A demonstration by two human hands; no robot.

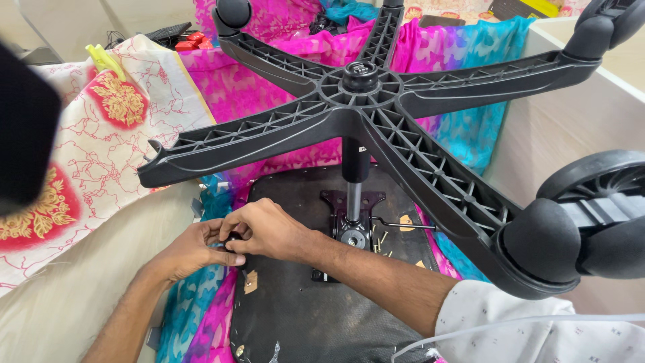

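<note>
An office chair lies upside down, its black five-armed base (pixel 363 94) up in the air on a metal gas column (pixel 354 195). Below it is the black underside of the seat (pixel 302 302) with a metal mechanism plate (pixel 353 235). My left hand (pixel 191 249) and my right hand (pixel 265 232) meet at the seat's left edge, fingers pinched together on a small dark part (pixel 234 242). What that part is stays hidden by my fingers.
Black casters sit at the arm ends, a large one (pixel 598 215) close at right. Pink and teal cloth (pixel 457 60) and a white cloth with red and gold patterns (pixel 101 134) lie under the chair. A beige wall panel (pixel 571 128) stands at right.
</note>
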